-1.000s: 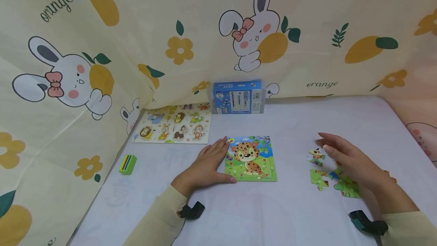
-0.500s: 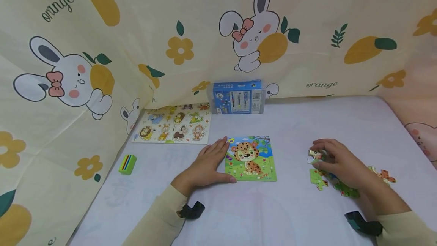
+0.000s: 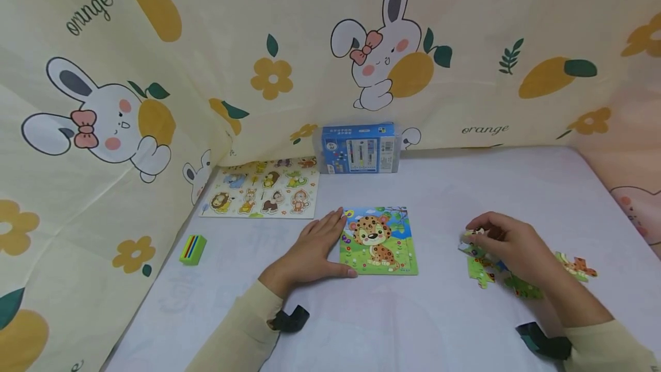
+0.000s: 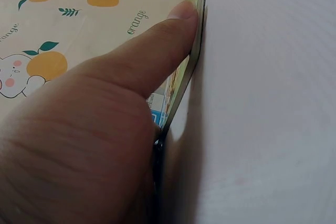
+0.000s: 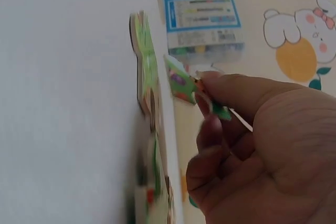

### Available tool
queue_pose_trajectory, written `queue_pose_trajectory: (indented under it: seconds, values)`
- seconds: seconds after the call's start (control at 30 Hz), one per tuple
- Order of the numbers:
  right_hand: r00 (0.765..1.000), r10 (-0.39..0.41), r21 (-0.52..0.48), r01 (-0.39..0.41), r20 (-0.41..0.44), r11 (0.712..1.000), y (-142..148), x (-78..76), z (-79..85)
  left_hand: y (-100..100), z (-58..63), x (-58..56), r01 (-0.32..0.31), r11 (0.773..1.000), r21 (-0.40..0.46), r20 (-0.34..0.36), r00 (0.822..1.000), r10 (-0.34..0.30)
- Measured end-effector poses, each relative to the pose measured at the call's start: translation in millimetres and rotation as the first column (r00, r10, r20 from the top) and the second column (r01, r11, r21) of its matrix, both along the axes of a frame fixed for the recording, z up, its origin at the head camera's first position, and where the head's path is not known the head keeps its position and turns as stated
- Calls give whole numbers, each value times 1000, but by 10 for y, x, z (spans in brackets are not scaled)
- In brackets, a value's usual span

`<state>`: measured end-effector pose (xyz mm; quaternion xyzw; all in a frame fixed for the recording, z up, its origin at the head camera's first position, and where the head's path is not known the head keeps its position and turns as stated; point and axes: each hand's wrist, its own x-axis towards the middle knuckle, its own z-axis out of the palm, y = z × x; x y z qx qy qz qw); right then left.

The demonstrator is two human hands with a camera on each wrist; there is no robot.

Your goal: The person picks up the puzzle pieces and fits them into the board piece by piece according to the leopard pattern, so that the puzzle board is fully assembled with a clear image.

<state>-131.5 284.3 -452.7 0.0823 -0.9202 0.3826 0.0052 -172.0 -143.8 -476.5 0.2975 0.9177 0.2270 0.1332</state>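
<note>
My left hand (image 3: 310,254) rests along the left side of a square leopard picture board (image 3: 384,240), fingers and thumb stretched out. In the left wrist view the thumb (image 4: 163,40) lies against the edge of the board (image 4: 184,74). Over on the right, my right hand (image 3: 516,245) pinches a jigsaw puzzle piece (image 5: 181,80) between thumb and fingers, tilted and raised off the table; the fingers cover part of it. Close below that hand lie more puzzle pieces, a green one (image 3: 480,274), another (image 3: 524,289) partly hidden by the hand, and some orange-and-green ones (image 3: 580,267) beyond the wrist.
A blue box (image 3: 360,148) in clear packaging stands at the back against the printed cloth (image 3: 289,10). Left of it lies a board with animal pictures (image 3: 260,194). A small green block with coloured stripes (image 3: 193,250) sits at the far left of the white table (image 3: 392,326).
My right hand has come down on a puzzle piece, pinched it and lifted it slightly, tilting it. The left hand has stayed on the leopard board.
</note>
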Motion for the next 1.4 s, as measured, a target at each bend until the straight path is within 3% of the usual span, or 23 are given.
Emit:
queue_pose_trajectory:
  seconds: [0.3, 0.53, 0.73, 0.9, 1.1, 1.4]
  values:
    - [991, 74, -133, -58, 115, 989, -172, 17, 39, -2, -2, 1, -3, 1000, -7, 8, 1000, 3]
    - [972, 141, -300, -80, 188, 951, -363, -12, 27, 7, -17, -12, -16, 999, -32, 12, 1000, 16]
    - [966, 183, -388, -101, 181, 916, -542, -38, 13, 8, -15, -14, -16, 1000, -14, 7, 1000, 16]
    - [965, 202, -402, -119, 170, 908, -695, -76, 3, 3, -21, -14, -13, 1000, -15, 7, 1000, 13]
    - [961, 232, -332, -173, 147, 927, -934, -126, -23, -4, -24, -8, -7, 1000, -1, 7, 1000, 7]
    - [957, 266, -301, -221, 119, 928, -1267, -186, -81, 1, -9, -9, -9, 1000, -8, 10, 1000, 9]
